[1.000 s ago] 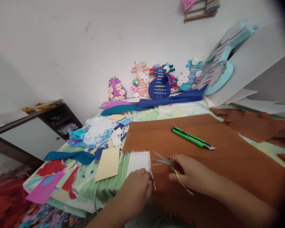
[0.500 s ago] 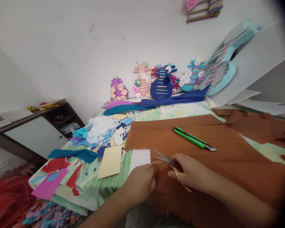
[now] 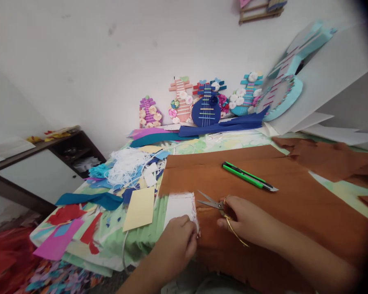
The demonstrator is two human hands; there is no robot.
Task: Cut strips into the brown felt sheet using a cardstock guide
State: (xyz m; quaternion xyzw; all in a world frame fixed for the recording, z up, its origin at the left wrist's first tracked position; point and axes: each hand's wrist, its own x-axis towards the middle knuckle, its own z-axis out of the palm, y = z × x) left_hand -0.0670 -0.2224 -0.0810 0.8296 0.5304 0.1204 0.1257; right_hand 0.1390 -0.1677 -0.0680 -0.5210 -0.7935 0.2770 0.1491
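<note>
My right hand (image 3: 248, 216) grips a pair of gold-handled scissors (image 3: 216, 204), their blades parted and pointing left over the brown cloth (image 3: 288, 212). My left hand (image 3: 179, 241) is closed, fingers curled, at the cloth's left edge; whatever is inside the fingers is hidden. Just beyond it lies a white rectangular piece (image 3: 179, 206) with a rough, brownish frayed right edge against the cloth. A green utility knife (image 3: 248, 176) rests on the cloth above the scissors, with its blade end toward the right.
Yellow card (image 3: 139, 208), tangled white string (image 3: 127, 165) and coloured scraps lie on the left of the patterned tablecloth (image 3: 110, 245). Lute-shaped crafts (image 3: 206, 108) lean on the wall. Crumpled brown cloth (image 3: 331, 159) sits at right, and a low cabinet (image 3: 39, 175) stands at left.
My left hand has moved down toward me, baring more of the white piece's frayed edge. The scissors stay nearly still with blades parted. The view has shifted slightly.
</note>
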